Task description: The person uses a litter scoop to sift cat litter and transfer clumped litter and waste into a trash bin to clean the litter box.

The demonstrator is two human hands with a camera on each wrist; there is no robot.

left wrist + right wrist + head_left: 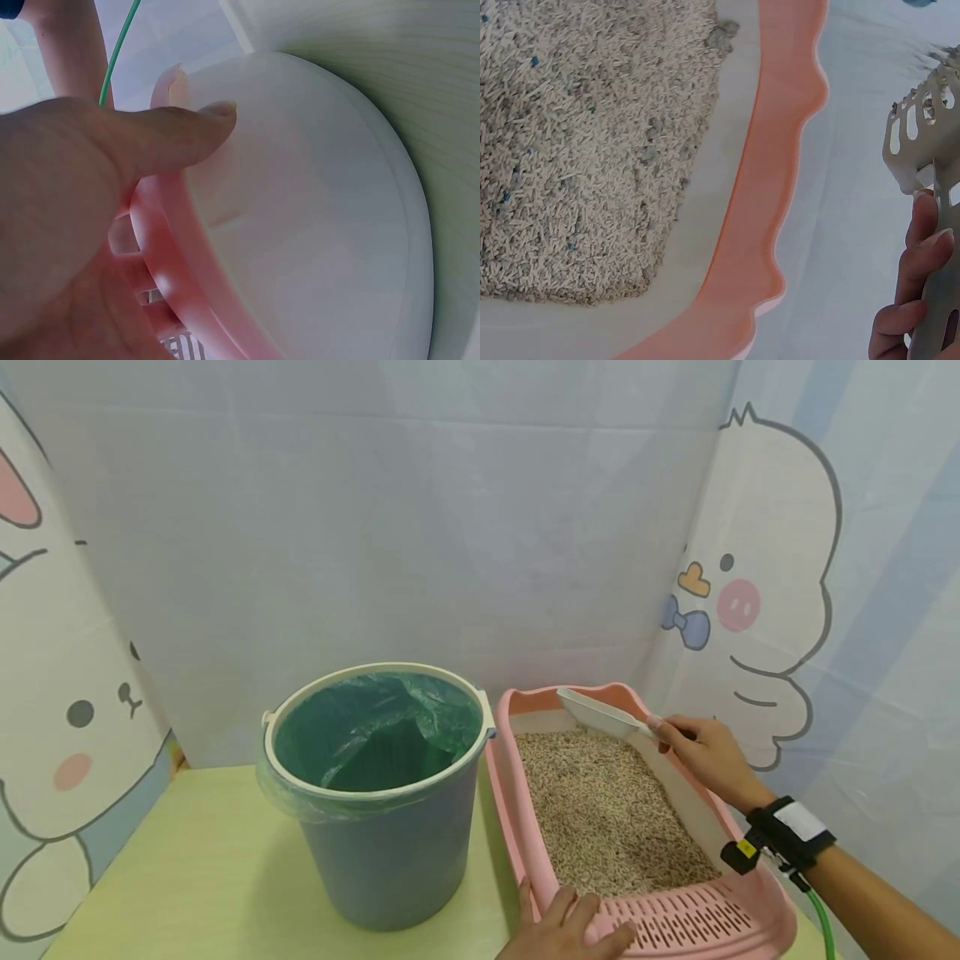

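— Position of scoop?
— Above the far end of the pink litter tray, gripped by its handle in the right hand.
— Left hand?
— Grasping the tray's near rim, thumb curled over the edge. Lined bucket stands just beside.

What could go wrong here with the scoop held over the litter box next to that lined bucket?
The scoop in the right hand is slotted, with bits clinging to it, so litter may drop onto the table on its way to the bucket. The left hand holds only the litter box near rim; a hard dig could tip or slide it. The bucket's loose green liner might slip inward under weight.
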